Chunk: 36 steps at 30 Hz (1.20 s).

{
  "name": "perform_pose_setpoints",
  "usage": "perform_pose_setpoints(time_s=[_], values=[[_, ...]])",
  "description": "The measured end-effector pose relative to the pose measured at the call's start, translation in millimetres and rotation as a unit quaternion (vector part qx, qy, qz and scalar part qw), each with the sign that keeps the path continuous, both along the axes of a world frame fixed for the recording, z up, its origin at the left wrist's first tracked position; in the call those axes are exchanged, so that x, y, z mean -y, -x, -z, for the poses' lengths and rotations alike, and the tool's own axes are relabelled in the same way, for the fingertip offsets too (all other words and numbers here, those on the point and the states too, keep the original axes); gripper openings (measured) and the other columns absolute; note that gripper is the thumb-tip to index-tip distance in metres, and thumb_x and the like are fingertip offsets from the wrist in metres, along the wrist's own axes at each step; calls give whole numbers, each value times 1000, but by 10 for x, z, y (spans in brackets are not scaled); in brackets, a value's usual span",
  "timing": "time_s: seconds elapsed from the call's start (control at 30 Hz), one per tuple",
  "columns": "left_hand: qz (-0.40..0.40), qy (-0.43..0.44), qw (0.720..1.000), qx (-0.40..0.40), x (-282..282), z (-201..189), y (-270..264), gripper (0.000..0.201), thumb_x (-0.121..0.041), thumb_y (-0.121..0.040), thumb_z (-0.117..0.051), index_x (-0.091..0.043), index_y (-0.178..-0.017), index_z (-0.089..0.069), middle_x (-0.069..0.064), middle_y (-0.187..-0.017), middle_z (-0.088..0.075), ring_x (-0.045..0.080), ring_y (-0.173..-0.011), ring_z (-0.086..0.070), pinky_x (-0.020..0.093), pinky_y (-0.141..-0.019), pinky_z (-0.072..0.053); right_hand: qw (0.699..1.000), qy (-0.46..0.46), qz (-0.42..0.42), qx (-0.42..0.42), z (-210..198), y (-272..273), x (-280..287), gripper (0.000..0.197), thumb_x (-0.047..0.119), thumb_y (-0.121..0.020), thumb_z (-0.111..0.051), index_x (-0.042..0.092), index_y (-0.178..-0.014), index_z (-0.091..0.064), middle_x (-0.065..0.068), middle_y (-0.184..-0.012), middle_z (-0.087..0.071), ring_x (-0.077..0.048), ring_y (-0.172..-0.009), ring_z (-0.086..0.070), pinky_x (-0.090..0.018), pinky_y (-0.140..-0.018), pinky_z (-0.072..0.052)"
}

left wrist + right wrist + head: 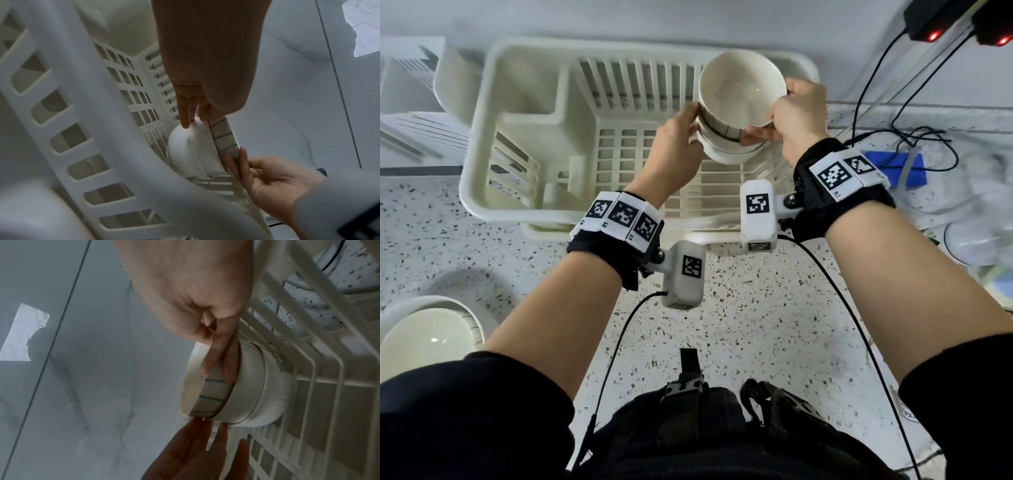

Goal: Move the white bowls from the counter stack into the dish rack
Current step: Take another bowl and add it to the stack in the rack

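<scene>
Two nested white bowls (pixel 739 99) hang tilted over the right end of the cream dish rack (pixel 482 144), the inner one with a striped band (pixel 213 391). In the right wrist view the outer bowl's base (pixel 273 395) lies against the rack's tines (pixel 308 369). My right hand (pixel 767 123) pinches the inner bowl's rim, thumb inside and fingers outside (pixel 218 356). The straight fingers of my left hand (pixel 693 126) press on the opposite side of the bowls (pixel 191 142). More white bowls (pixel 428 335) stand stacked on the counter at the lower left.
The rack's left part has a cutlery compartment (pixel 524 85). Black cables (pixel 914 137), a blue object (pixel 897 168) and clear glassware (pixel 976 240) lie to the right of the rack. Another white rack (pixel 410 113) stands at the far left. Speckled counter (pixel 739 325) stretches in front.
</scene>
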<state>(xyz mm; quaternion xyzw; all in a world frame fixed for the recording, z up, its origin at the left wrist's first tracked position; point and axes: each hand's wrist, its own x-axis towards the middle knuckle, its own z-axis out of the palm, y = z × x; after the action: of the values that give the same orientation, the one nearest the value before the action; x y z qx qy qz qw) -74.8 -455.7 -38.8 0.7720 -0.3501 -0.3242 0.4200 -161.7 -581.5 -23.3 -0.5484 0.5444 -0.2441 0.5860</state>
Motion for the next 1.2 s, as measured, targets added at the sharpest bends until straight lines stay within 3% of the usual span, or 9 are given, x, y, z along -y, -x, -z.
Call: perform_pose_setpoints(time_s=[0.07, 0.17, 0.23, 0.37, 0.47, 0.63, 0.83, 1.0, 1.2], values=[[3, 0, 1000, 7, 3, 14, 2, 58, 15, -77, -36, -7, -131, -43, 11, -134, -54, 21, -127, -48, 22, -100, -37, 1000, -2, -3, 5, 39, 17, 10, 50, -14, -87, -32, 4, -130, -52, -10, -113, -45, -32, -73, -64, -27, -44, -59], [7, 0, 1000, 23, 1, 44, 1, 53, 12, -72, -34, 0, -121, -48, 11, -109, -62, 21, -100, -54, 27, -89, -40, 1000, -14, -6, 12, 73, 31, 17, 53, -16, -87, -33, 4, -133, -50, -10, -117, -44, -25, -66, -59, -22, -42, -55], [13, -7, 999, 33, -4, 45, 3, 51, 11, -71, -34, 1, -119, -49, 15, -110, -63, 19, -95, -51, 30, -87, -42, 1000, -19, -11, 17, 76, 30, 20, 53, -16, -86, -32, 4, -132, -51, -10, -118, -44, -26, -66, -60, -22, -42, -55], [26, -32, 998, 51, -14, 16, 8, 52, 11, -72, -34, -1, -121, -48, 19, -120, -61, 34, -116, -54, 46, -100, -44, 999, -19, -26, 13, 80, 34, 18, 54, -16, -85, -31, 4, -131, -51, -12, -118, -46, -27, -71, -60, -26, -43, -57], [35, -52, 996, 66, -28, -5, 10, 54, 9, -73, -34, -3, -125, -45, 22, -122, -59, 35, -119, -51, 49, -101, -44, 999, -26, -31, 20, 79, 38, 2, 54, -16, -86, -30, 3, -133, -49, -12, -121, -44, -28, -72, -58, -32, -46, -60], [46, -70, 994, 74, -35, -29, 25, 54, 6, -77, -36, -7, -130, -41, 17, -129, -56, 35, -112, -54, 44, -94, -48, 998, -29, -48, 14, 32, 36, -21, 48, -15, -88, -29, 4, -127, -50, -12, -116, -43, -32, -71, -60, -30, -45, -60], [53, -80, 993, 72, -44, -12, 24, 49, 6, -80, -37, -7, -127, -42, 14, -121, -59, 37, -106, -53, 23, -73, -38, 998, -21, -62, 3, 17, 26, -36, 50, -14, -90, -29, 4, -133, -45, -10, -117, -42, -29, -70, -60, -26, -42, -58], [49, -74, 994, 63, -44, -37, 27, 51, 6, -82, -37, -10, -131, -39, 12, -133, -52, 28, -121, -48, 25, -86, -39, 997, -6, -71, -10, 26, 43, -34, 51, -14, -89, -29, 6, -133, -45, -6, -109, -45, -22, -51, -66, -25, -42, -58], [45, -75, 994, 67, -70, -96, 43, 56, 6, -83, -36, -13, -135, -35, 12, -137, -49, 28, -124, -45, 25, -87, -37, 996, -2, -88, -29, 15, 88, -40, 51, -7, -91, -35, 8, -140, -39, -4, -109, -47, -28, -62, -68, -30, -45, -60]])
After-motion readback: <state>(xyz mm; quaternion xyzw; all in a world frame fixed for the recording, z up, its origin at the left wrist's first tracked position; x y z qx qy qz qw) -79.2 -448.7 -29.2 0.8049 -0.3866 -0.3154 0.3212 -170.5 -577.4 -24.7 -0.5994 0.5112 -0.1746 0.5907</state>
